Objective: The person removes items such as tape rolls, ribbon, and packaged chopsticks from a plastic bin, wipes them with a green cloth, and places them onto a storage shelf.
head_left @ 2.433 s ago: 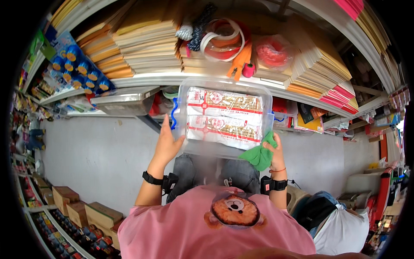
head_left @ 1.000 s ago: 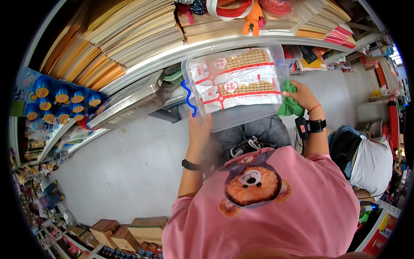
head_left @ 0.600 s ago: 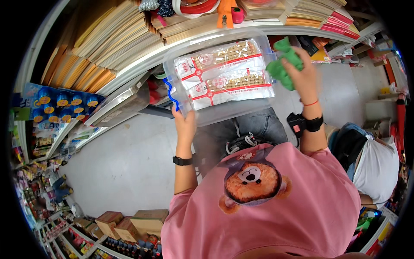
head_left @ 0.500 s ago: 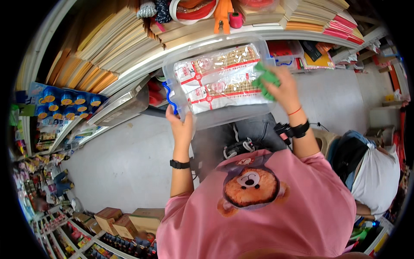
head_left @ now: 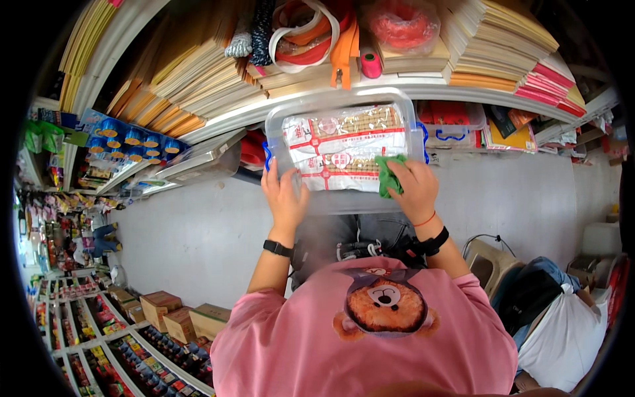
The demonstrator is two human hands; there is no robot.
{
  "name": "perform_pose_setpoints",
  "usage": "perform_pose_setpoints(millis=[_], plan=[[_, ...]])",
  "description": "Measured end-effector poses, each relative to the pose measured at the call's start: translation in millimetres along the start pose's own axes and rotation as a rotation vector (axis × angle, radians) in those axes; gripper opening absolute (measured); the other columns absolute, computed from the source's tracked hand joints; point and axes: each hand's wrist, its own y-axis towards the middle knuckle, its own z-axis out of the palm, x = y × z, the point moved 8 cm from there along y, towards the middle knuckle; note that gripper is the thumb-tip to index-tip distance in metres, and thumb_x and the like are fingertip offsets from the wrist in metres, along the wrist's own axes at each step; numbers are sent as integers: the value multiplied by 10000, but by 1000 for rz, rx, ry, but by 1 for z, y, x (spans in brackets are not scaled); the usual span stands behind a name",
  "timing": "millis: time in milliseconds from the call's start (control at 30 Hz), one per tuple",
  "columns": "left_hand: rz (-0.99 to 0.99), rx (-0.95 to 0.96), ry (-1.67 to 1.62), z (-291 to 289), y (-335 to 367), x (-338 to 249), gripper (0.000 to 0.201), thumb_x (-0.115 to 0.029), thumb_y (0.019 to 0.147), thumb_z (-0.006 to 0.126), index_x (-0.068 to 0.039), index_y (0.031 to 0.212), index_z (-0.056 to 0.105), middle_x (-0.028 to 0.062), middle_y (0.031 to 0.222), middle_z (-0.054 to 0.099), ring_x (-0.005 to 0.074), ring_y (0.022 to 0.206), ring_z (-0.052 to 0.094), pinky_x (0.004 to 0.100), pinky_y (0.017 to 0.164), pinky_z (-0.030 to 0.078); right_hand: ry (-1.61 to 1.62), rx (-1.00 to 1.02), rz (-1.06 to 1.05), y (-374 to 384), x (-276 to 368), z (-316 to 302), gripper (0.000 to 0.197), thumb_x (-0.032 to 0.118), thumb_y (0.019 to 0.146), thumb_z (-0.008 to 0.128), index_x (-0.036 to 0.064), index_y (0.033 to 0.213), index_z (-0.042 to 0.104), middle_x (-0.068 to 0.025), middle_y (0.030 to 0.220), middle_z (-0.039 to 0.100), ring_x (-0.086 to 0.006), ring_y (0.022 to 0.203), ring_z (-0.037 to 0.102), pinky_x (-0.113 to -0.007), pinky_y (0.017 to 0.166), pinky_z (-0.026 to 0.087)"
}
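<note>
Crumpled green cloth (head_left: 390,178), bunched in the right hand (head_left: 418,188), has moved from the right rim of the clear plastic box (head_left: 357,202) onto the nearer white-and-red packet (head_left: 340,173) inside — the left hand (head_left: 284,198) grips the box's near-left corner, before the long white shelf (head_left: 456,96).

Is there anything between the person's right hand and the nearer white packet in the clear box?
Yes: the green cloth is held in the right hand, between it and the right end of the nearer packet. Whether a clear lid also intervenes, I cannot tell.
</note>
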Motion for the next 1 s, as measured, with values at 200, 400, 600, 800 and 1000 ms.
perform_pose_setpoints(millis=[200,400,600,800,1000], plan=[[5,-15,9,6,-4,-1,410,-145,709,698,-88,1100,590,230,1416,319,427,1296,282,508,1073,238,13,67,-10,-3,1,1,549,71,504,787,148,1032,658,-77,913,570,-283,842,567,-380,691,467],[13,24,-56,-4,0,0,446,-167,676,726,-94,1097,597,217,1429,309,442,1309,262,510,1066,244,-51,26,-8,-2,2,3,589,93,487,798,141,1054,645,-81,906,563,-276,835,561,-365,698,475],[163,58,-25,-41,24,-26,475,-195,667,757,-87,1102,604,195,1381,393,428,1279,335,503,1037,295,-170,29,22,-2,13,9,550,88,515,786,138,1044,642,-86,905,565,-282,836,562,-367,715,480],[335,363,-145,2,65,-52,535,-230,651,774,-83,1131,589,134,1184,563,338,1152,494,425,941,439,-197,89,11,9,17,12,467,112,559,769,152,1006,643,-62,878,574,-268,828,578,-362,700,487],[84,558,200,81,112,-24,618,-196,646,767,-126,1213,533,97,1063,588,282,1045,546,452,879,439,-116,71,51,16,16,4,391,80,599,734,124,978,647,-65,846,592,-266,795,586,-361,672,479]])
